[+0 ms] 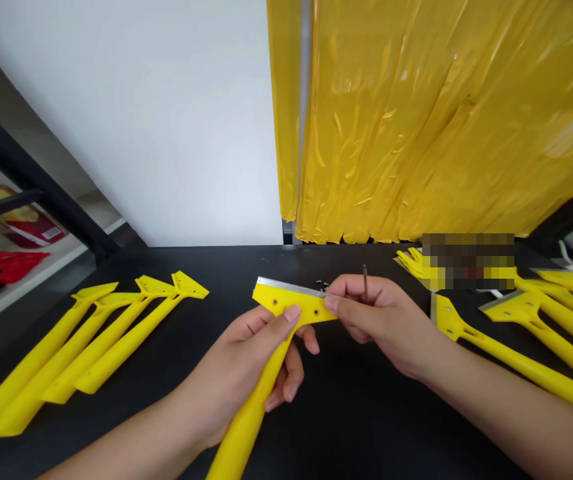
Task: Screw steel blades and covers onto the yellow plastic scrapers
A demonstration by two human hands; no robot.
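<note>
A yellow scraper [259, 393] with a thin metal blade [286, 287] along its head is held over the black table. My left hand [261, 353] is closed round its neck, the thumb lying on the head near two dark holes. At the right end of the head, my right hand [376, 313] pinches the corner by the blade. A thin dark rod [365, 283] sticks up from among my right fingers. Just behind the head, a few tiny screws [321, 283] lie on the table.
Several yellow handles [131, 333] lie side by side on the black table [176, 440] at left. Several scrapers with blades [521, 310] lie at right. Behind stand a white panel [191, 120] and yellow plastic sheeting [391, 133]. A shelf [86, 250] holds goods at far left.
</note>
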